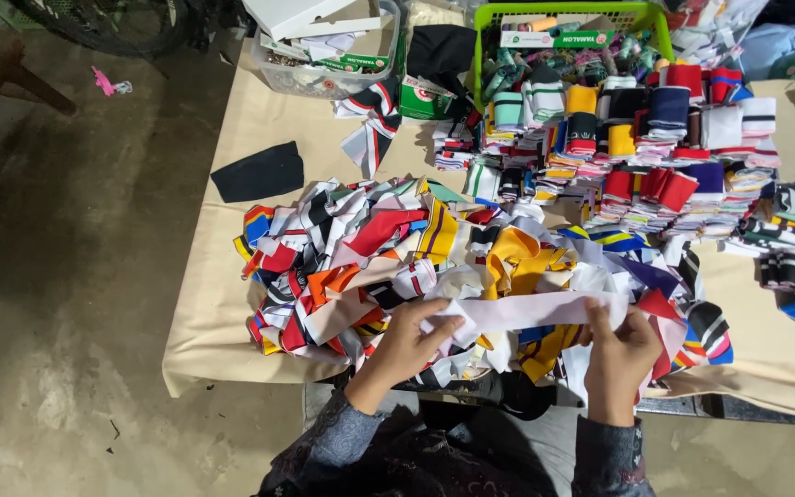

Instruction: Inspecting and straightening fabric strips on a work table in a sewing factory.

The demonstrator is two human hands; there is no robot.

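I am sitting at a wide table covered in a beige cloth [223,304], and most of what is lying in front of me is a big loose heap of mixed knit fabric strips in red, white, yellow, orange, navy and black [370,258]. Behind it, toward the far right, the folded and stacked striped knit bands [655,156] are standing in neat rows, and beyond those a lime green plastic basket [482,37] and a clear plastic tub holding white cardboard pieces [324,83] are sitting at the table's far edge. A flat black fabric piece [259,172] is lying apart on the left.

I am holding a long white knit fabric strip [531,310] stretched level just above the near side of the heap. My left hand [409,342] is pinching its left end, fingers closed on the cloth with the thumb on top; my right hand [620,354] is clamping the right end the same way.

I judge that I am straightening one strip pulled from the heap. The next move seems to be calling for bringing both ends together evenly, keeping the edges aligned.

The loose heap is crowding right under the strip, so stray pieces could be catching on it, and the stacks are leaving little bare cloth nearby.
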